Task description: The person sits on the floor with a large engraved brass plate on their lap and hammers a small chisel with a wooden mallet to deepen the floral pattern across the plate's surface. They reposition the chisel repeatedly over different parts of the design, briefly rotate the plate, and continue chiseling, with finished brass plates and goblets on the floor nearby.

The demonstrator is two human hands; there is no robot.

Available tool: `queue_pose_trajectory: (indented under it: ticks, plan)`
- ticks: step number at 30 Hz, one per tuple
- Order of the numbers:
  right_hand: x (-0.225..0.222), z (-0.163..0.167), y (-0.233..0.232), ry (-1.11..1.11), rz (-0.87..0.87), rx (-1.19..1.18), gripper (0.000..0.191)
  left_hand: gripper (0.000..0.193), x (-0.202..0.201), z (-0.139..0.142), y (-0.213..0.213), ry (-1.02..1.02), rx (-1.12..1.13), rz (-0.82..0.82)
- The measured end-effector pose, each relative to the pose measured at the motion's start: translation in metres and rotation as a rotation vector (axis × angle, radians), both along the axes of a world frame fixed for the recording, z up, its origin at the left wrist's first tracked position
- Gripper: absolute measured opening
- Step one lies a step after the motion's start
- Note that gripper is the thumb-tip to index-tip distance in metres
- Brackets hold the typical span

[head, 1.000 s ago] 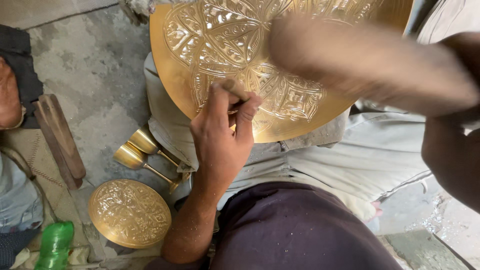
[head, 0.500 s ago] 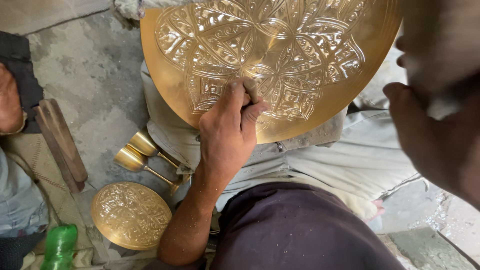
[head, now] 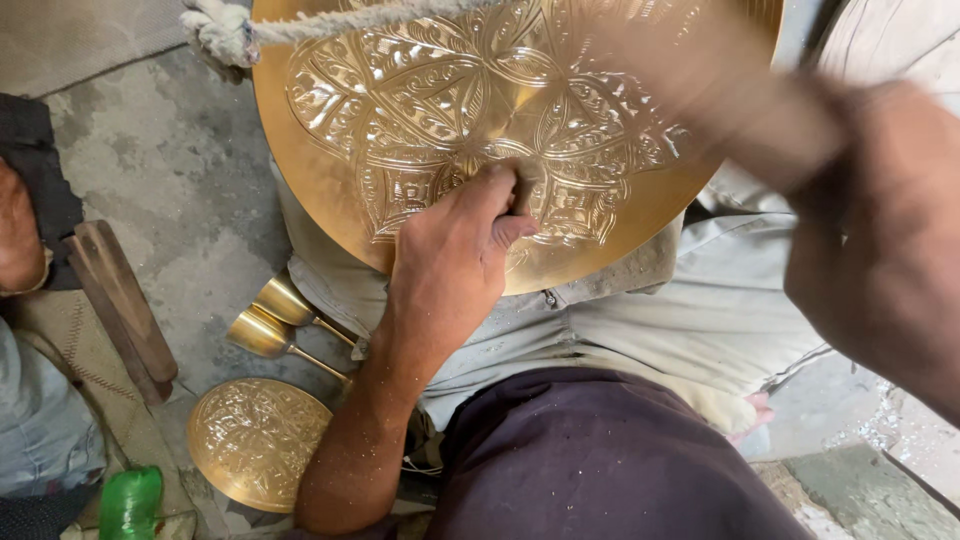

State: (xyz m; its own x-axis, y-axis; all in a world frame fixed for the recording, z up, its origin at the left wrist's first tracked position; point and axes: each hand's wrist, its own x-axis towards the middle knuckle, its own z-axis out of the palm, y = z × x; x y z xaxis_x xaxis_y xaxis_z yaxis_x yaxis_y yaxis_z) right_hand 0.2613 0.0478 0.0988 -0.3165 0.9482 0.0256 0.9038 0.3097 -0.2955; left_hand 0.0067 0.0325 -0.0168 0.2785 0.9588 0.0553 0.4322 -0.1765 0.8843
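From the head camera, the left hand (head: 455, 255) is closed in a fist around a thin tool (head: 522, 195), pressing its tip against the engraved face of a large round brass tray (head: 470, 110) that rests tilted across the person's lap. The right hand (head: 860, 230) is raised to the right of the tray and heavily blurred, so whether it grips anything cannot be told; the two hands are well apart. A knotted rope (head: 225, 30) crosses the tray's upper edge, above the left hand. Below and left of the left forearm stand two brass goblets (head: 270, 315), and just beneath them lies a smaller engraved brass plate (head: 255, 440) on the floor. Farther left are a wooden mallet (head: 115, 295) and a green bottle (head: 130, 500).
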Motion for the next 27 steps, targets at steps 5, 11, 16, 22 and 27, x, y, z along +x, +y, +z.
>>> queue_pose_trajectory:
  ticks: [5, 11, 16, 22, 27]
  plan:
    - [0.009, -0.009, -0.026, -0.094, -0.256, -0.171, 0.052, 0.03, -0.001, -0.006, 0.011, -0.011, -0.077, -0.217]
    - [0.009, -0.026, -0.072, 0.226, -0.405, -0.175, 0.057, 0.04, 0.003, 0.002, 0.032, 0.093, 0.018, -0.446]
    - [0.003, -0.054, -0.108, -0.01, -0.428, -0.087, 0.056, 0.036, 0.01, 0.021, 0.052, 0.185, -0.089, -0.642]
    - [0.002, -0.077, -0.149, -0.13, -0.493, -0.106, 0.058, 0.029, 0.022, 0.032, 0.058, 0.444, -0.209, -0.815]
    - [0.022, -0.078, -0.153, 0.361, -0.763, -0.25, 0.057, 0.028, 0.005, 0.022, 0.063, 0.121, 0.058, -0.608]
